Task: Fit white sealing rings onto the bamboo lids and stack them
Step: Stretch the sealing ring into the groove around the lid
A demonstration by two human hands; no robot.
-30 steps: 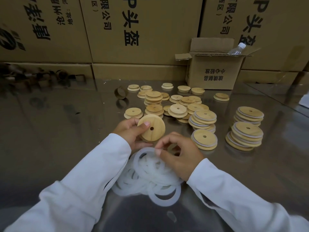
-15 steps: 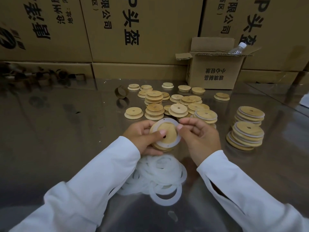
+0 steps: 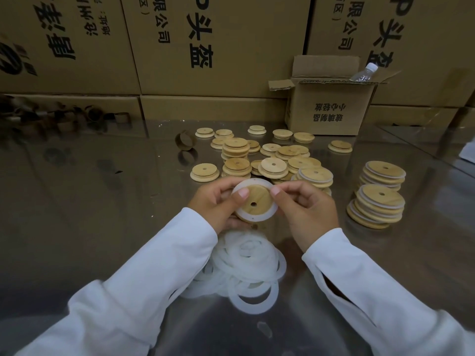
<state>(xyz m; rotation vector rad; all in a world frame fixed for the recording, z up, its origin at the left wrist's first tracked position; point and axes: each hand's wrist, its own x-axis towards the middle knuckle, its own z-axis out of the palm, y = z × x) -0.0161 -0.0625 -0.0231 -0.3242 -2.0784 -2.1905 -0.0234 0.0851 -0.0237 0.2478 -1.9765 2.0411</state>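
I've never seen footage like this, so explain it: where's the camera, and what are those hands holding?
No machine here: a person wears a camera on the head, looking down at their own two hands. The left hand and right hand pinch a round bamboo lid with a centre hole, and a white sealing ring sits round it. Below them lies a pile of loose white rings on the shiny metal table. Behind are bare bamboo lids; to the right, stacks of ringed lids. Brown cardboard boxes stand at the back.

Long white sleeves (image 3: pixel 144 276), L+R — loose cuffs (image 3: pixel 331 244)
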